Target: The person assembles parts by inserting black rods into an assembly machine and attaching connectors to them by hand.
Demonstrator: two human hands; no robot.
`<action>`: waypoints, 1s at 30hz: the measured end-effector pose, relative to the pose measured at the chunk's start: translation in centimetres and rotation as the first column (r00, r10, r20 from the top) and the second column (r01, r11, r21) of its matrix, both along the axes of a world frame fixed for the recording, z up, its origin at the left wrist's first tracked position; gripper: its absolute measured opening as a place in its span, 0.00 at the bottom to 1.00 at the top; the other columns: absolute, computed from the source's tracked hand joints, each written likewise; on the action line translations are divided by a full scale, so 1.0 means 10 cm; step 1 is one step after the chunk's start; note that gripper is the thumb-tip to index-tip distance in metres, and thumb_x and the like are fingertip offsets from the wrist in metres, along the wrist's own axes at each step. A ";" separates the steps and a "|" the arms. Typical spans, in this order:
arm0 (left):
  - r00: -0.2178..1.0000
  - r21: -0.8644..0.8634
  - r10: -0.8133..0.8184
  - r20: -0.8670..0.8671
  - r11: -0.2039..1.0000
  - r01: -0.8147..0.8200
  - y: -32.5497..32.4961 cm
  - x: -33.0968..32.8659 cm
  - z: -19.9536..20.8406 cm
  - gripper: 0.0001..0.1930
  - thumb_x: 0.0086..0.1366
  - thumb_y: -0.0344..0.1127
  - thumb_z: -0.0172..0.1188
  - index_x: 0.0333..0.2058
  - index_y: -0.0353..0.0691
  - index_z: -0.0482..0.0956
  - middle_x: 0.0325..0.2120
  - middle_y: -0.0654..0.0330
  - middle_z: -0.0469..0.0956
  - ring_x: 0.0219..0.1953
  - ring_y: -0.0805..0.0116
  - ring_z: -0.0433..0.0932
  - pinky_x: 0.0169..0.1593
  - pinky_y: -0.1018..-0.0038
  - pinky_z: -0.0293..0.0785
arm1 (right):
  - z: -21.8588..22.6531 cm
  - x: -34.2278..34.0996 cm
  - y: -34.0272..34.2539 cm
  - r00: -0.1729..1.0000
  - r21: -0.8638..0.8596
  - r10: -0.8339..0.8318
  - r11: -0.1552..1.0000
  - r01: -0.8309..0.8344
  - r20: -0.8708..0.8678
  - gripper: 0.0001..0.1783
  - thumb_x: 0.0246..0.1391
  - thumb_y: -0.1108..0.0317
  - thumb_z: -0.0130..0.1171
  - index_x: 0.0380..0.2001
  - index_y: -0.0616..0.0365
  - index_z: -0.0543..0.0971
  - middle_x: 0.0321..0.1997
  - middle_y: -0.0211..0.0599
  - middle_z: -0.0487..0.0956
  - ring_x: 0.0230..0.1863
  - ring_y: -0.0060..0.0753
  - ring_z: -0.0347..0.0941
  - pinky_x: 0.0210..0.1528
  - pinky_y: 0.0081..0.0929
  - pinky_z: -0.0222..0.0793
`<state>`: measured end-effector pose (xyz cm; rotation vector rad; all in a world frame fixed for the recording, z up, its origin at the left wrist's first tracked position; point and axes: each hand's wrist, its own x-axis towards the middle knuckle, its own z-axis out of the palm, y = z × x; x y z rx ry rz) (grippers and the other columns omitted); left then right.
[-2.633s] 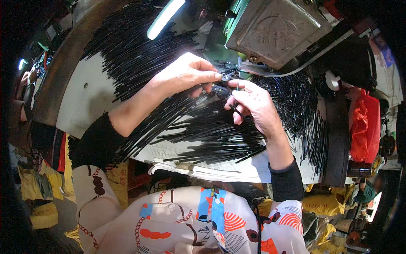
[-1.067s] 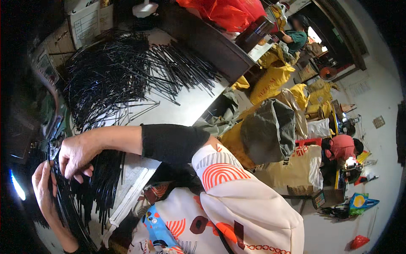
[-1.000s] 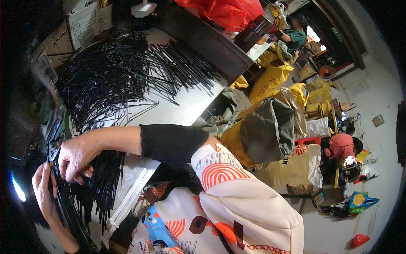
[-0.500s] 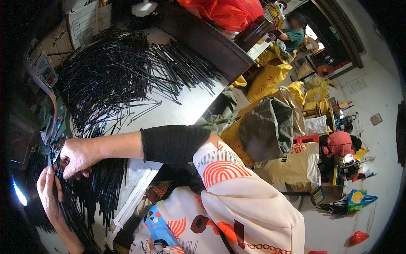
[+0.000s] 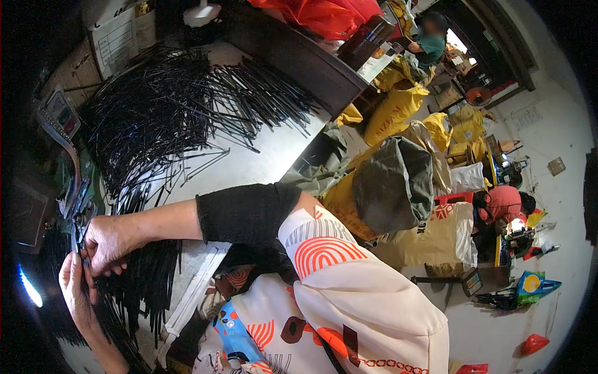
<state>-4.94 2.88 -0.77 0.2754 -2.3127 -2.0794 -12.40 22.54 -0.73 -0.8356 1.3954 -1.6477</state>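
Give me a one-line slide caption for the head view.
Both hands, right hand above left hand, pinch a thin black strip at a machine beside a heap of black strips on a white worktable.

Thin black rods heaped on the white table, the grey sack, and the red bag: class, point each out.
thin black rods (image 5: 156,106), head view, middle of the heap
grey sack (image 5: 392,184), head view, its bulging side
red bag (image 5: 317,12), head view, its crumpled front

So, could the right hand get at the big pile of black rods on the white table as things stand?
Probably yes: the right hand is busy at the machine, but the rods lie uncovered on the table, nothing between.
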 end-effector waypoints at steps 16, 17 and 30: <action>0.992 -0.005 0.126 0.030 0.992 -0.126 -0.17 -0.08 -0.12 0.11 0.66 0.40 0.50 0.38 0.39 0.76 0.10 0.73 0.61 0.06 0.87 0.50 0.08 0.86 0.42 | 0.02 -0.06 0.03 0.988 -0.038 0.114 0.993 -0.111 0.106 0.09 0.50 0.72 0.55 0.29 0.71 0.75 0.23 0.50 0.79 0.20 0.36 0.77 0.23 0.26 0.75; 0.992 -0.005 0.123 0.031 0.992 -0.123 -0.16 -0.09 -0.13 0.11 0.66 0.40 0.50 0.38 0.39 0.76 0.10 0.73 0.61 0.06 0.87 0.50 0.08 0.86 0.42 | 0.01 -0.07 0.05 0.988 -0.038 0.111 0.993 -0.108 0.106 0.09 0.50 0.72 0.55 0.29 0.71 0.75 0.23 0.50 0.79 0.20 0.36 0.77 0.23 0.26 0.75; 1.000 -0.106 0.015 -0.022 0.994 -0.017 -0.14 -0.02 -0.09 0.15 0.65 0.41 0.51 0.41 0.36 0.76 0.14 0.71 0.64 0.11 0.86 0.56 0.11 0.86 0.45 | 0.13 -0.02 0.15 0.931 0.150 0.306 0.948 -0.279 -0.200 0.13 0.51 0.67 0.54 0.20 0.66 0.77 0.20 0.38 0.80 0.13 0.21 0.71 0.15 0.19 0.65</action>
